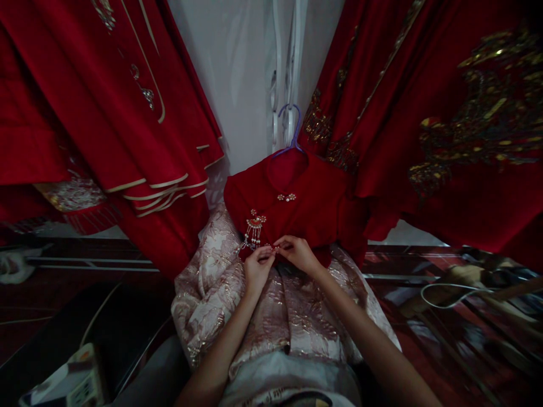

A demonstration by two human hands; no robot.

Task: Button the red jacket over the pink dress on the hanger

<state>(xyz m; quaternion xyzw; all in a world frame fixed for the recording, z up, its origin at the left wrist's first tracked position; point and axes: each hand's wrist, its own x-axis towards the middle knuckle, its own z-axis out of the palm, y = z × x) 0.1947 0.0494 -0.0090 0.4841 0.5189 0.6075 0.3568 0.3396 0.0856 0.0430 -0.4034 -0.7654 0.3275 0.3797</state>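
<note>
A red garment top (314, 209) hangs from a purple hanger (296, 133) in the middle of the view. A small beaded clasp (286, 198) sits below its collar, and a tasselled ornament (255, 226) is on its left side. My left hand (258, 268) and my right hand (297, 253) meet at the lower front of the top. The fingers of both pinch a small red and white piece at the clothing's front; its exact shape is hard to make out. Below them spreads a shiny pink and silver brocade skirt (305, 316).
Red garments with pale edging (139, 135) hang at the left. More red garments with gold beading (479, 124) hang at the right. A white power strip (80, 379) lies on a black surface (127, 316) at the lower left. Behind is a pale wall (229, 73).
</note>
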